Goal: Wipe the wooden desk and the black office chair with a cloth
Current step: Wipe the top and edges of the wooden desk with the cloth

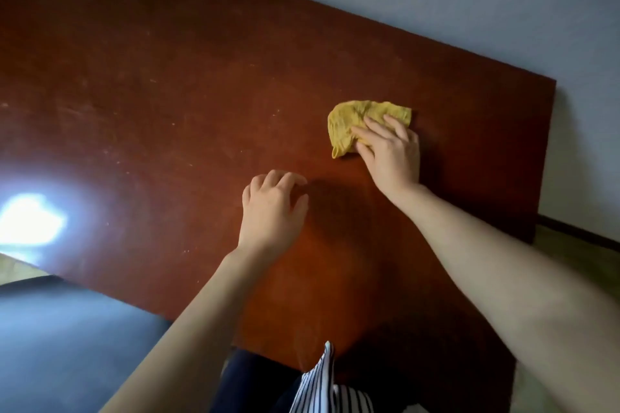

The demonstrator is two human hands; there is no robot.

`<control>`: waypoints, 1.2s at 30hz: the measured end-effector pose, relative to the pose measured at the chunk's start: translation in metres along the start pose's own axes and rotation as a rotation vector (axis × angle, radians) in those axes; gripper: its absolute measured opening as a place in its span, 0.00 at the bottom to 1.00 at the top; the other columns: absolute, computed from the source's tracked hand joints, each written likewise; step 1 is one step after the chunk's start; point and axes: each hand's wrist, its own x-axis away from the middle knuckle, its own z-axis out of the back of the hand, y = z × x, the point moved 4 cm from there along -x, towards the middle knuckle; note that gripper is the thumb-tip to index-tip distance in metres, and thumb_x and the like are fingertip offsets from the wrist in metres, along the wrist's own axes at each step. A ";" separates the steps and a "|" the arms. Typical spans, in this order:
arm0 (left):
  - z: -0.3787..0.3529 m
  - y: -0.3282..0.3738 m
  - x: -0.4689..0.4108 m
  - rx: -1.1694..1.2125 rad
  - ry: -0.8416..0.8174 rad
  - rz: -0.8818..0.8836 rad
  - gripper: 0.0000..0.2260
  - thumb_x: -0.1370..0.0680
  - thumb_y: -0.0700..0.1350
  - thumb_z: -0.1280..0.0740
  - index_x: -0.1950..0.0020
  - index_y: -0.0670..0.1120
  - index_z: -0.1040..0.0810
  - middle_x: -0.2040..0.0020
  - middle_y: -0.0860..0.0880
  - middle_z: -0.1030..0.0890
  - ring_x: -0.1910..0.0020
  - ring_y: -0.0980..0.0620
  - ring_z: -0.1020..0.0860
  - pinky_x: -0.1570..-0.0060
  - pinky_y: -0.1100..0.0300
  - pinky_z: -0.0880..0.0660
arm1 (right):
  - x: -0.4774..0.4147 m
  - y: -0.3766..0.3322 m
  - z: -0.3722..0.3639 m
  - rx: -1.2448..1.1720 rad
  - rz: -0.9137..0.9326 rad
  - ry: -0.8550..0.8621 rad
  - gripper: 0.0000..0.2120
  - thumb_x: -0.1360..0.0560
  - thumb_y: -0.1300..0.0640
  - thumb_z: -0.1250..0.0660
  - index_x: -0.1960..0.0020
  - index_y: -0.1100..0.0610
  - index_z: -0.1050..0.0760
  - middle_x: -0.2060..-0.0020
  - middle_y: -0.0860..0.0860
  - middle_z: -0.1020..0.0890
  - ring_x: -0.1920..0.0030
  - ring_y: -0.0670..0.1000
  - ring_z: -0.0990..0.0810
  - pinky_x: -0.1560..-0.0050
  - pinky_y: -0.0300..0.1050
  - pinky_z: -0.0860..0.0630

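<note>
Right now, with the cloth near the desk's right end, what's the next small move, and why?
Probably sweep the right hand and cloth leftward across the desk: the hand presses the cloth near the right end, and pale specks show further left.

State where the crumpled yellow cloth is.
Head view: the crumpled yellow cloth lies on the reddish-brown wooden desk near its right end, under the right hand.

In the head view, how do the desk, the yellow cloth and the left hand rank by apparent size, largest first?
1. The desk, by far the largest.
2-3. The left hand and the cloth look about alike. The right hand covers part of the cloth, so I leave them unranked.
</note>
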 end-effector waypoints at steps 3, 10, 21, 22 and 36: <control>0.006 -0.008 -0.019 0.031 -0.024 -0.018 0.11 0.22 0.47 0.37 0.40 0.51 0.24 0.40 0.50 0.26 0.38 0.45 0.34 0.36 0.52 0.41 | -0.042 0.015 0.002 0.016 -0.165 0.037 0.15 0.22 0.51 0.37 0.37 0.47 0.23 0.34 0.46 0.25 0.30 0.52 0.34 0.36 0.52 0.35; 0.023 -0.025 -0.058 0.116 -0.022 -0.074 0.10 0.22 0.45 0.38 0.41 0.49 0.23 0.39 0.49 0.26 0.37 0.45 0.35 0.36 0.53 0.43 | -0.077 -0.009 -0.009 -0.045 -0.562 0.135 0.16 0.22 0.49 0.38 0.35 0.48 0.25 0.32 0.46 0.28 0.29 0.51 0.37 0.35 0.53 0.37; 0.010 -0.005 -0.088 0.226 0.084 -0.127 0.14 0.22 0.41 0.37 0.37 0.39 0.27 0.30 0.38 0.35 0.30 0.40 0.39 0.31 0.47 0.40 | 0.045 -0.046 -0.008 -0.015 0.190 0.007 0.14 0.28 0.53 0.28 0.43 0.53 0.18 0.39 0.50 0.21 0.36 0.57 0.26 0.47 0.55 0.26; 0.006 0.001 -0.087 0.218 0.071 -0.149 0.14 0.21 0.41 0.38 0.37 0.39 0.28 0.30 0.38 0.36 0.29 0.40 0.40 0.31 0.46 0.40 | 0.060 -0.038 -0.006 -0.014 0.260 -0.027 0.14 0.28 0.52 0.29 0.43 0.52 0.19 0.39 0.49 0.21 0.35 0.57 0.26 0.46 0.55 0.27; -0.056 0.050 -0.075 -0.267 0.026 -0.159 0.25 0.19 0.53 0.45 0.24 0.46 0.42 0.22 0.45 0.46 0.23 0.45 0.51 0.30 0.41 0.66 | 0.040 0.124 0.048 0.047 0.429 -0.176 0.20 0.33 0.63 0.24 0.42 0.55 0.20 0.40 0.53 0.20 0.39 0.58 0.23 0.44 0.58 0.24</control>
